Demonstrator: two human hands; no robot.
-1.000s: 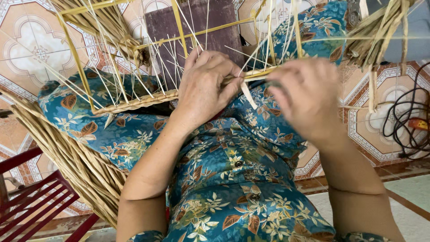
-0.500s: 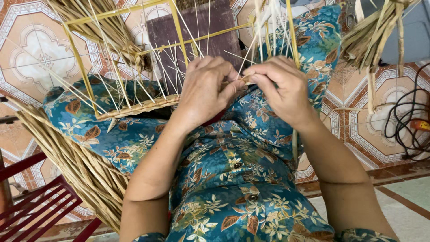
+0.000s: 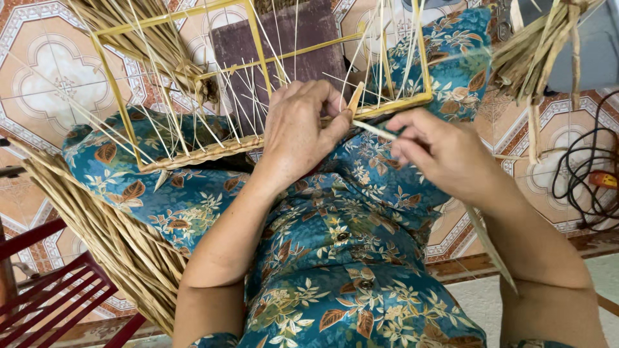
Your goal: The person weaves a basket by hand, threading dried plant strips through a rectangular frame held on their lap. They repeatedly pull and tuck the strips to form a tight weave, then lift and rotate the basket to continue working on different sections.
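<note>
A thin pale straw strip (image 3: 374, 131) is pinched in the right hand (image 3: 445, 154). The left hand (image 3: 300, 135) is closed on the woven edge of a yellow frame (image 3: 258, 48), which is rested on the lap. Many thin straws are stuck up from the frame. A straw bundle (image 3: 109, 238) is seen beside the left leg.

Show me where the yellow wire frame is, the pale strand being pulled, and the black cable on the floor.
yellow wire frame (image 3: 260, 45): head view, on its upright middle bar.
pale strand (image 3: 377, 131): head view, on the stretch between the two hands.
black cable (image 3: 583, 183): head view, on the coiled loops at the right edge.
</note>
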